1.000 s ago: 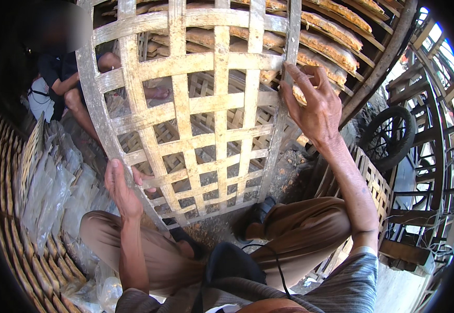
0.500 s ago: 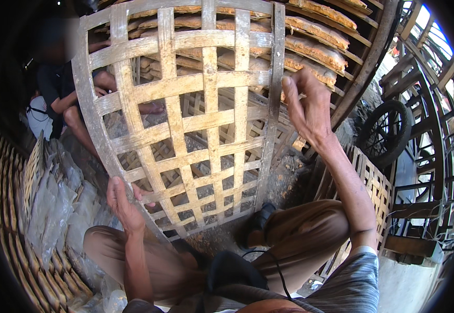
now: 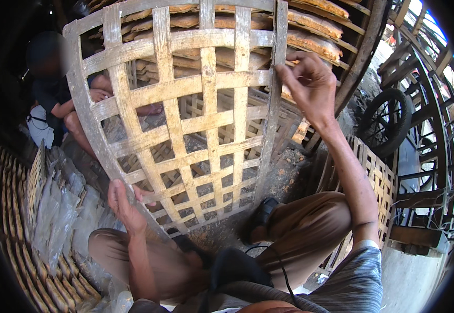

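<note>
A large woven bamboo rack (image 3: 208, 122), pale yellow strips in a grey wooden frame, stands tilted up in front of me. My left hand (image 3: 126, 206) is closed on its lower left rail, fingers reaching round behind through the lattice. Near the top of the right rail is my right hand (image 3: 310, 86). Its thumb tip lies at the rail, the other fingers are loosely curled, and a gap shows between thumb and fingers. I see nothing held in it. The lower edge of the rack comes down by my feet.
Behind the rack, shelves hold several layers of orange-brown slabs (image 3: 315, 39). On the left lie plastic sheets (image 3: 55, 208) and rows of stacked racks (image 3: 44, 276). Another person (image 3: 55, 99) sits at the far left. A wheel (image 3: 386, 122) and another woven rack (image 3: 373, 182) are at right.
My right hand has shifted slightly up and left, its thumb now at the right rail. The rack's top has tipped a little to the left. My left hand keeps its hold.
</note>
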Tool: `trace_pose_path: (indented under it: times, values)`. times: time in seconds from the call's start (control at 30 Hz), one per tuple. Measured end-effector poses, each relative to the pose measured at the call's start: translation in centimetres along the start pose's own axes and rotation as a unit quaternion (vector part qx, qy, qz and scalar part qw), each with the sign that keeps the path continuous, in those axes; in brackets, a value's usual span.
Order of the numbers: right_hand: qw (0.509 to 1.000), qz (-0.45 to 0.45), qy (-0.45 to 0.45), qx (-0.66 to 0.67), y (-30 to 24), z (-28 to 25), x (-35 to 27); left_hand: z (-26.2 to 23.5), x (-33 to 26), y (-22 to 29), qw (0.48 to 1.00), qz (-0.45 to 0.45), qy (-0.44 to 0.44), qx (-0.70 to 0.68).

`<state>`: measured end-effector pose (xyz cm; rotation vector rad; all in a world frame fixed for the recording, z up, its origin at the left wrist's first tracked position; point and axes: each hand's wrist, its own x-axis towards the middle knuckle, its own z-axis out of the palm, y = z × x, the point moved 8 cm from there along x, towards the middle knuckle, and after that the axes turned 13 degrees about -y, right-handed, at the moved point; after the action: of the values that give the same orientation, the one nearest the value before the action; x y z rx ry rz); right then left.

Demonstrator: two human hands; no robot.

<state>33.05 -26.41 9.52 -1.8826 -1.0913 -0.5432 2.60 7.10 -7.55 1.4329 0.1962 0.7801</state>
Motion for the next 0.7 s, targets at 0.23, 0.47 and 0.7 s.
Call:
trace_pose_path:
  times: [0.23,0.47,0.7]
  values:
    - [0.964,0.149,-0.03,0.217,1.8,0.6,-0.6,0.7,0.8,-0.1,1.0,-0.001,-0.02,-0.013]
    - [0.963,0.193,-0.044,0.184,4.0,0.4,-0.7,0.4,0.5,-0.2,0.998,0.009,-0.026,-0.055]
    - [0.913,0.229,-0.158,0.299,4.1,3.3,-2.3,0.2,0.9,-0.7,0.996,-0.045,-0.029,-0.074]
